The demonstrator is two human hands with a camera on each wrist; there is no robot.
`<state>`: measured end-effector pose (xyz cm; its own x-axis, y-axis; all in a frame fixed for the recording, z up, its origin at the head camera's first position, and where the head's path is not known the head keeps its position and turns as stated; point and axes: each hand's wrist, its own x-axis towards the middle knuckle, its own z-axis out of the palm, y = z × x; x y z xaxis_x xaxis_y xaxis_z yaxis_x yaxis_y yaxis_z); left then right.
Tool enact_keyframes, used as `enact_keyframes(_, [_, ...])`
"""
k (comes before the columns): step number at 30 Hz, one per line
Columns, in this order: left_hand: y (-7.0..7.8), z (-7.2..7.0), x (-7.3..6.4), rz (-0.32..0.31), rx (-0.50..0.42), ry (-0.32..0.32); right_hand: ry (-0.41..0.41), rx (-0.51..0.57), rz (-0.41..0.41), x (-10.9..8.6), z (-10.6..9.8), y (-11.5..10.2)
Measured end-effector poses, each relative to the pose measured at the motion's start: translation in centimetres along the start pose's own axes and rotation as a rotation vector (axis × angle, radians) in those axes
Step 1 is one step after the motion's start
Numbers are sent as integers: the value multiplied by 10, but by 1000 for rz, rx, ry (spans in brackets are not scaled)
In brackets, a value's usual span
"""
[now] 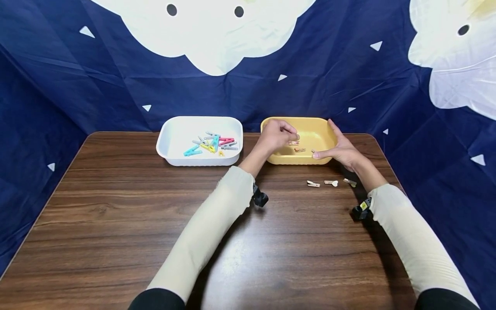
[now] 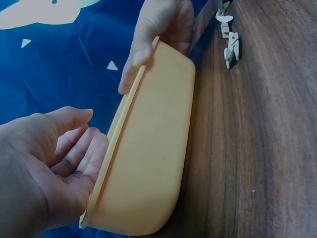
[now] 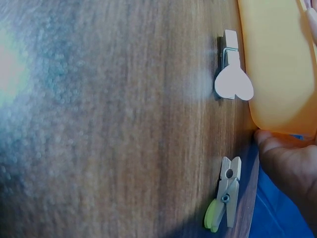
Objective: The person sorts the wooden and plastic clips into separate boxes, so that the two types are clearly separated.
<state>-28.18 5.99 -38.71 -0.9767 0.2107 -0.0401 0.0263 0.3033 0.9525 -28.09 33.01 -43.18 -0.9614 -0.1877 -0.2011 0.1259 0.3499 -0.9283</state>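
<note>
My left hand (image 1: 277,137) reaches over the left part of a yellow plastic basin (image 1: 302,160). Its fingers are loosely curled, and the left wrist view shows a gap between thumb and fingers with nothing in it. Small wooden clothespins (image 1: 300,150) lie in the basin below that hand. At the basin's right end my right hand (image 1: 342,150) grips the near corner, thumb over the near rim, fingers along the right side. Just in front on the table lie three wooden clothespins: a plain-looking one (image 1: 313,184), one with a white heart (image 3: 234,83), one with a yellow-green piece (image 3: 212,215).
A white basin (image 1: 168,146) stands left of the yellow one, with several coloured plastic clothespins (image 1: 211,144) in it. Both basins stand at the back edge of the brown wooden table (image 1: 116,215). Behind hangs a dark blue cloth (image 1: 116,86) with white cloud shapes.
</note>
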Motion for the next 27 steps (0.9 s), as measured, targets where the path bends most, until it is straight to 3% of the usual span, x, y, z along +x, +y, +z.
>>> enact_keyframes(13, [3,0,-11,87,-21,-135,5,-10,12,1,-3,-1])
enact_keyframes(27, [3,8,-32,151,-45,-278,-6,6,27,-1,-1,-1])
